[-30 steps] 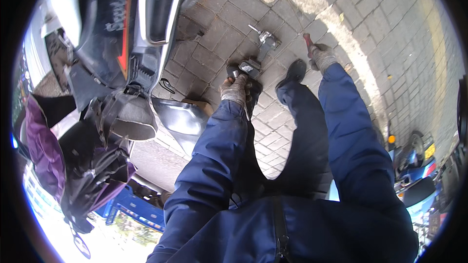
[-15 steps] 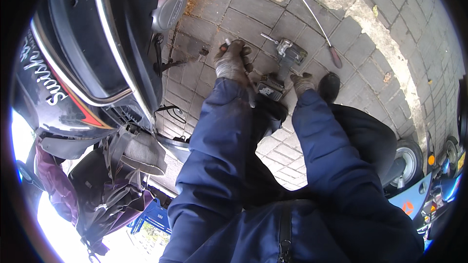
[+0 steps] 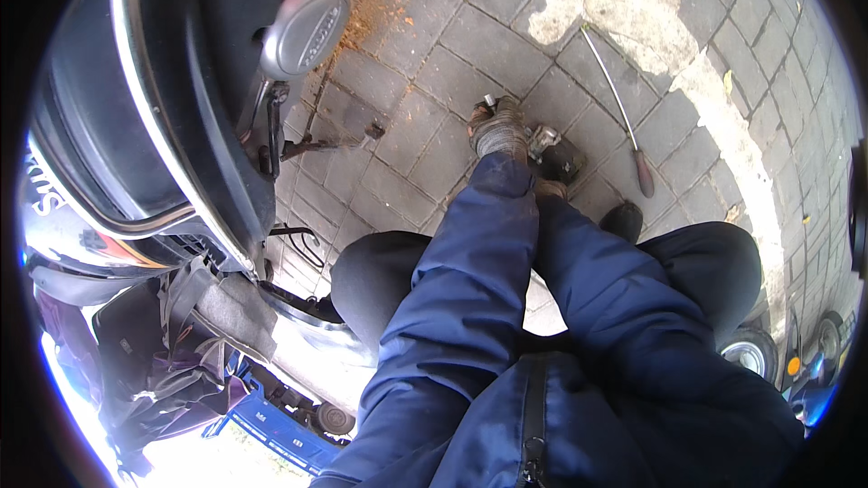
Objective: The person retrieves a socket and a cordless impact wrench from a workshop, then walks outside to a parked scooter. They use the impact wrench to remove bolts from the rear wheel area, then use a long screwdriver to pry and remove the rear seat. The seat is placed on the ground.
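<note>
1. The person's left hand (image 3: pixel 497 128), in a knitted work glove, curls closed around a short bright metal piece (image 3: pixel 490 100), whose end pokes out past the fingers.
2. The right hand (image 3: pixel 549 188) sits just behind it, mostly hidden by the sleeves; I cannot tell whether it grips or lies open.
3. The power tool (image 3: pixel 562 161), with a metallic head and dark body, is low over the paving (image 3: pixel 488 45), right beside the left glove and just ahead of the right one (whether it is lifted or resting is unclear).
4. The step in hand looks like bringing the metal piece and the tool's front end together; whether they are joined is hidden.
5. As I judge it, the next move calls for a steady hold on the tool's body and the piece kept in line with the head.
6. A long screwdriver (image 3: pixel 644 173) lies loose on the paving to the right, and a dark scooter (image 3: pixel 149 90) stands to the left.
</note>
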Demonstrator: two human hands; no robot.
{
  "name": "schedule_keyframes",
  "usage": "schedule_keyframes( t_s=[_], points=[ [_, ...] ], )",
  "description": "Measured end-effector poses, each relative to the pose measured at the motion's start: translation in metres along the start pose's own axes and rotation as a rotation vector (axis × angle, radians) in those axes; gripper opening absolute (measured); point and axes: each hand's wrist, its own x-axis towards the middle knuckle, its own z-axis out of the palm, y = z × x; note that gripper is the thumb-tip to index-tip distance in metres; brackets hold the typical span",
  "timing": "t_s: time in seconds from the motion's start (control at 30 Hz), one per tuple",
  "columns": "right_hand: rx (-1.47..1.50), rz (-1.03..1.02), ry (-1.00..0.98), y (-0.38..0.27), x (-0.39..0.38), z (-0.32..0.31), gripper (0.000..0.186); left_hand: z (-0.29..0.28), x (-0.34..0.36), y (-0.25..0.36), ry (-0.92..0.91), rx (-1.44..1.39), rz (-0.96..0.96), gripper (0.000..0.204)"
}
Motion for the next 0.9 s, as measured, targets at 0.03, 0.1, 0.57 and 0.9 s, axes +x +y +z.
schedule_keyframes(
  t_s=[0.03, 0.1, 0.57, 0.9],
  points=[
    [0.031, -0.012, -0.025, 0.000, 0.003, -0.001, 0.037, 0.001, 0.006, -0.001, 0.028, -0.013, 0.099, 0.024],
    [0.160, -0.049, -0.096, -0.002, 0.006, -0.010, 0.036, 0.001, 0.020, -0.004, 0.067, -0.045, 0.219, 0.026],
    [1.673, -0.392, -0.212, -0.013, -0.069, -0.125, 0.044, 0.024, 0.015, 0.024, -0.465, -0.554, -0.199, 0.018],
    [1.038, -0.654, -0.012, -0.008, -0.075, -0.147, 0.053, 0.028, 0.059, 0.015, -0.498, -0.623, -0.357, 0.018]
  ],
)
